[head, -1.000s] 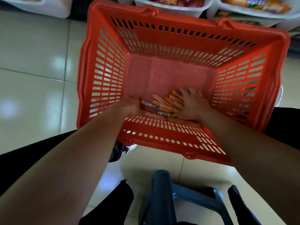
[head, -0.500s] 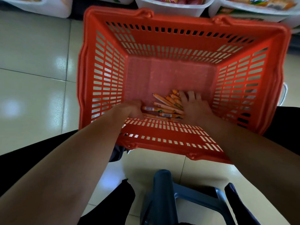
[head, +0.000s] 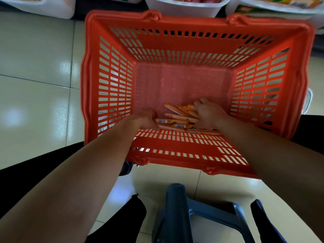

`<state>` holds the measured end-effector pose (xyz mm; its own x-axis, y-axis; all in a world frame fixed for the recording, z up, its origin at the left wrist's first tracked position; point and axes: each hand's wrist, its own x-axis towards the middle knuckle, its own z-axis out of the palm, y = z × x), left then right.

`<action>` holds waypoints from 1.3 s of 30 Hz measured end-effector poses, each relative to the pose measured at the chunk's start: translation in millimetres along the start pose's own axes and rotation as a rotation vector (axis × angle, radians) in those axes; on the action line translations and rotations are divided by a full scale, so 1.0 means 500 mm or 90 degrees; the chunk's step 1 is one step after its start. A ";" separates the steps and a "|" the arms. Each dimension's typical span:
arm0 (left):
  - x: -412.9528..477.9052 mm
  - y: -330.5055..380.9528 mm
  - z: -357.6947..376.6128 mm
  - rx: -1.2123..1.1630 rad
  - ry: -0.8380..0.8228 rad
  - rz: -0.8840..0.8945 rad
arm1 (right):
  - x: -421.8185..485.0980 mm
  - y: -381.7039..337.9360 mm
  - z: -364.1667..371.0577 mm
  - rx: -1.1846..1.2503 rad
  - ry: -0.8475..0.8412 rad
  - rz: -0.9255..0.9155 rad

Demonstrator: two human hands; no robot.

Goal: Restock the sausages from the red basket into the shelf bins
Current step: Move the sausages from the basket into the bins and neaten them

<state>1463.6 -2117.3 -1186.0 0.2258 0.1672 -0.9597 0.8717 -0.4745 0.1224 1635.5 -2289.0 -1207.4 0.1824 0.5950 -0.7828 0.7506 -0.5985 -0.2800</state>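
A red basket (head: 112, 88) with slotted walls stands on the floor in front of me. Several thin orange sausages (head: 177, 116) lie in a loose heap at the near edge of its pink bottom. My left hand (head: 146, 119) is curled at the left end of the heap, fingers touching the sausages. Resting on the right side of the heap is my right hand (head: 209, 113), fingers bent over some of the sausages. Whether either hand has a firm hold is not clear. White shelf bins (head: 184, 7) with packaged goods line the top edge.
Glossy cream floor tiles (head: 35, 67) stretch to the left of the basket. A dark blue plastic stool (head: 184, 213) sits between my legs at the bottom. More white bins (head: 263, 6) stand at the top right and top left.
Both hands have drawn closer around the sausage heap, pushing it together. The view has shifted down a little, so the basket sits lower in frame.
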 end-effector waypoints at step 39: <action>0.014 0.088 -0.027 0.021 0.312 0.197 | 0.003 -0.014 -0.031 -0.025 0.002 0.042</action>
<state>1509.5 -2125.3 -1183.6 0.6493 0.3933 -0.6510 0.7211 -0.5904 0.3625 1640.4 -2275.6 -1197.7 0.2346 0.5571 -0.7966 0.7615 -0.6147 -0.2056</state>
